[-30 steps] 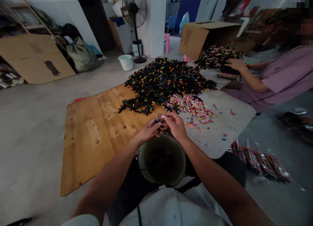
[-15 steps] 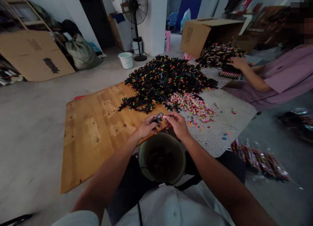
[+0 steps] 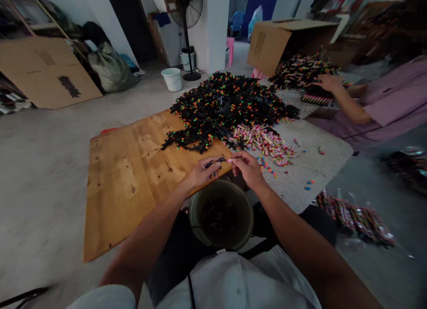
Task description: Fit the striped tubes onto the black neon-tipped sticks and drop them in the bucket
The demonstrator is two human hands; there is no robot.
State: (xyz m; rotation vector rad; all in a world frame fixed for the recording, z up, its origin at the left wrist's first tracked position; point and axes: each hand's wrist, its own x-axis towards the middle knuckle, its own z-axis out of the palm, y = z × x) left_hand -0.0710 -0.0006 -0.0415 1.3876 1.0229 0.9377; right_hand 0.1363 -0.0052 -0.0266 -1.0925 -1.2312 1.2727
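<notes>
Here, the left hand [image 3: 202, 172] pinches a black piece [image 3: 220, 160] and the right hand [image 3: 247, 167] a pink bit [image 3: 229, 160] at its right end, over the wooden table's [image 3: 110, 189] near edge, seemingly lining them up, which needs a steady hold.

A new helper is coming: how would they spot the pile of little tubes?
On the speckled grey tabletop, find the big black heap. The pile of tubes lies along that heap's near right side, just beyond the right hand; its mostly pink-and-white colouring sets it apart.
</notes>
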